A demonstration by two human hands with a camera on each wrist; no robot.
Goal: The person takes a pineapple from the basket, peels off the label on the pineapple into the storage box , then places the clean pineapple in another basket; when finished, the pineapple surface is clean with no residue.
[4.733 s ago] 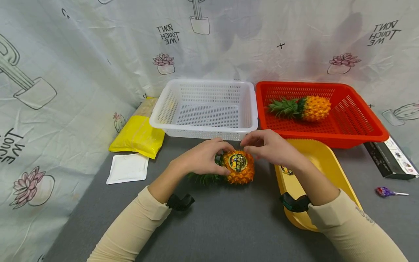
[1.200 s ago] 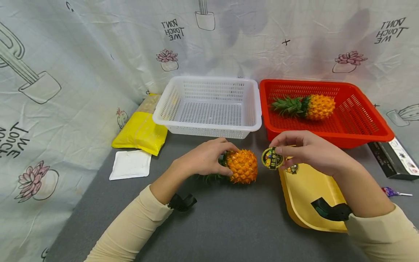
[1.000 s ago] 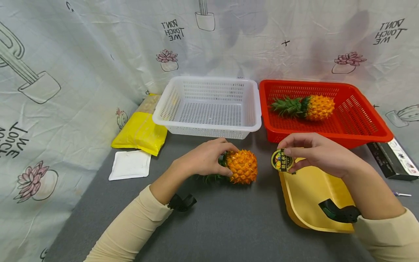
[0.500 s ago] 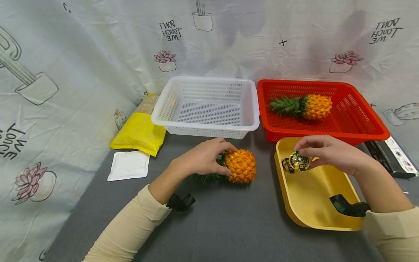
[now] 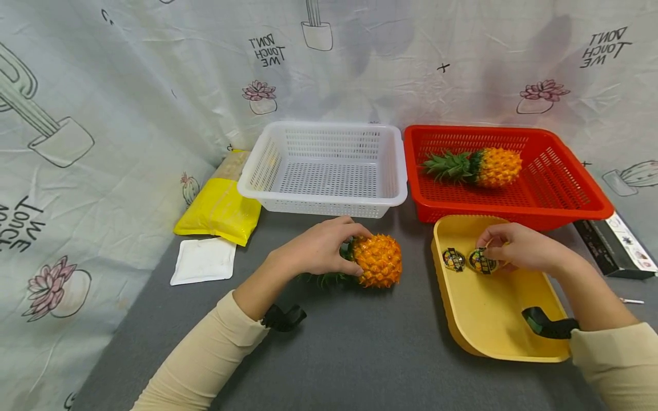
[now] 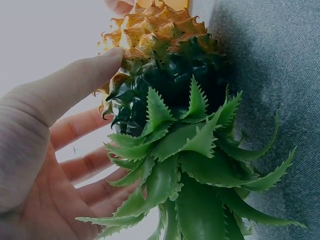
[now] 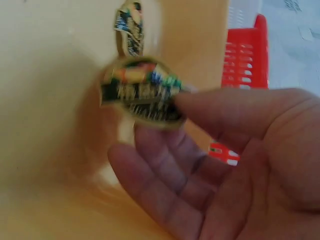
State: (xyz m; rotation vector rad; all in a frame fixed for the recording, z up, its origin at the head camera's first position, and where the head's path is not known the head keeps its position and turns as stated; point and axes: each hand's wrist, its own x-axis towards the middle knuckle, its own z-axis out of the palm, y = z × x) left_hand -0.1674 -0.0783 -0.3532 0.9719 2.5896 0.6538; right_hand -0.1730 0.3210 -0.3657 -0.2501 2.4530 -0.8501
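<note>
Head view: left hand (image 5: 321, 248) grips the pineapple (image 5: 377, 261) on the near mat; right hand (image 5: 516, 248) pinches a sticker (image 5: 482, 261) low in the yellow tray (image 5: 493, 325), beside another sticker (image 5: 454, 259). Right wrist view: thumb still on it; letting go seems next

There are two spiky orange pineapples with green leaves: one on the grey table near the middle (image 5: 377, 261) and one in the far right basket (image 5: 485, 167). There are two plastic mesh baskets, one white (image 5: 324, 201) and one red (image 5: 565, 211). There is one yellow plastic tray (image 5: 488, 319). Two round black-and-gold stickers are in it, one lying on the left (image 5: 453, 259) and one on the right (image 5: 482, 261). There are two bare hands, a left one (image 5: 321, 248) and a right one (image 5: 519, 248). There is one yellow bag (image 5: 218, 212) and one flat white packet (image 5: 204, 261) on the left.
</note>
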